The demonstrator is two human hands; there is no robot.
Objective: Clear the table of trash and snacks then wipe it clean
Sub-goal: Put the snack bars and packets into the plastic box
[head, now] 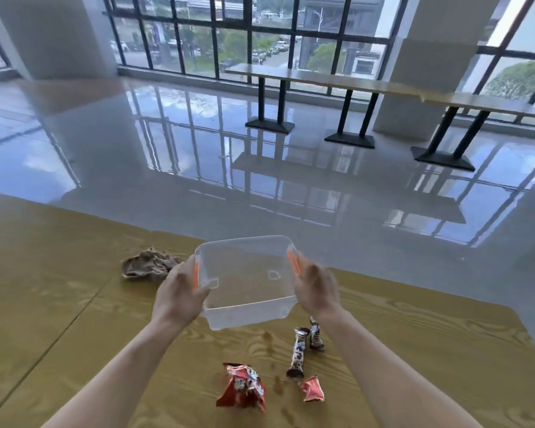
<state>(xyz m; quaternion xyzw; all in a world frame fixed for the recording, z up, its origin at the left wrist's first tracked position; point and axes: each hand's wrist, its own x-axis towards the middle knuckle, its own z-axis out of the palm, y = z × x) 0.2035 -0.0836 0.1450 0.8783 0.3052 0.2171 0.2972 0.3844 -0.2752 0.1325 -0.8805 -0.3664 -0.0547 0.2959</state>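
A clear plastic box (pixel 247 282) with orange side clips is held over the wooden table (pixel 59 319). My left hand (pixel 179 291) grips its left side and my right hand (pixel 317 287) holds its right side; the box has nothing in it. Nearer to me lie a torn red snack bag (pixel 243 387), a small red wrapper (pixel 312 389), and two dark patterned candy wrappers (pixel 298 352), (pixel 315 333). A crumpled brown cloth (pixel 149 264) lies on the table left of the box. Small brown stains (pixel 267 336) mark the wood between the wrappers.
The table's far edge runs diagonally just behind the box, with glossy grey floor (pixel 260 168) beyond. A long bench table (pixel 368 84) on black legs stands by the windows, between white pillars (pixel 414 72).
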